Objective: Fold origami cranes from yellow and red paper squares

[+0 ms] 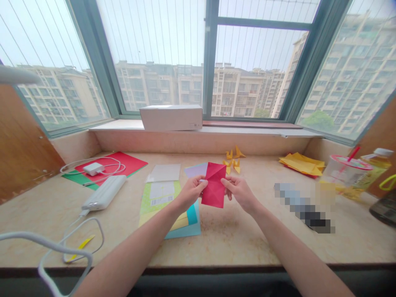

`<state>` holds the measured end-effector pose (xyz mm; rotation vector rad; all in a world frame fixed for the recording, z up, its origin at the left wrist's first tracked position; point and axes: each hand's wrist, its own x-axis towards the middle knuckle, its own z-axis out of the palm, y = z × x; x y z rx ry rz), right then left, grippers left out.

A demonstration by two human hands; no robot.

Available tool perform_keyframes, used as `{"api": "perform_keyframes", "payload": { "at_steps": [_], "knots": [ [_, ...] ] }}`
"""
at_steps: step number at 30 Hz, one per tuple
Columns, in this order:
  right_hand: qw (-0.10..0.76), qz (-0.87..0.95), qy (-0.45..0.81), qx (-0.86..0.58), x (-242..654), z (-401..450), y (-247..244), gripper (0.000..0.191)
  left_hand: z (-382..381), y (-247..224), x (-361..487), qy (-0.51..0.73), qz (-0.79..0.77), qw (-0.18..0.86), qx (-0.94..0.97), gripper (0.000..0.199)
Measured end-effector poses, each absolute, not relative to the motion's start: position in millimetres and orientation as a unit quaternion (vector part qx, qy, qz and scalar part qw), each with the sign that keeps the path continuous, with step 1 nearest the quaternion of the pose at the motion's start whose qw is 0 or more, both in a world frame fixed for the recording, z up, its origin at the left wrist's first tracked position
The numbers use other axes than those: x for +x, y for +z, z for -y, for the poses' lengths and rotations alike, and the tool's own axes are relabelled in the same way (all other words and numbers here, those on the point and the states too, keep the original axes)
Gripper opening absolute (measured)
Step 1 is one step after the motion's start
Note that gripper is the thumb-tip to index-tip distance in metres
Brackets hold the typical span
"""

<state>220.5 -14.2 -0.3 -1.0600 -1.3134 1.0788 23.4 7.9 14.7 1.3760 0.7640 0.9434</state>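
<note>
A red sheet of folding paper (214, 187), doubled into an upright rectangle with crease lines across it, is held up above the table. My left hand (192, 190) pinches its left edge, thumb in front. On the opposite edge, my right hand (239, 192) grips the paper the same way; the fingers behind it are partly hidden. Just beyond the paper stand several folded yellow paper cranes (236, 165). Behind and below my left hand lie a pack of coloured paper (145, 202) and a lilac sheet (194, 170).
At the left are a white power bank (105, 192), a charger (93, 168) with cable, and red paper (130, 162) over green. Yellow sheets (301, 165), a plastic cup (343, 173) and a bottle (379, 163) stand right. A white box (171, 118) rests on the sill.
</note>
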Motion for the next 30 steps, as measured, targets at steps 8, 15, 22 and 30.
{"api": "perform_keyframes", "payload": {
  "at_steps": [8, 15, 22, 30],
  "knots": [
    [0.535, 0.538, 0.458, -0.463, 221.7, 18.8, 3.6, 0.043, -6.6, 18.2, 21.0, 0.386, -0.333, 0.589, 0.627, 0.043],
    [0.548, 0.535, 0.469, -0.439, 220.3, 20.4, 6.2, 0.047, -8.9, 17.2, 18.4, 0.411, -0.371, 0.422, 0.718, 0.034],
    [0.561, 0.562, 0.459, -0.399, 220.1, 18.6, 7.7, 0.05, -5.6, 19.2, 19.1, 0.386, -0.288, 0.513, 0.711, 0.055],
    [0.569, 0.583, 0.429, -0.391, 219.4, 18.2, 4.7, 0.039, -9.2, 6.8, 25.5, 0.432, -0.271, 0.481, 0.713, 0.034]
  ]
}}
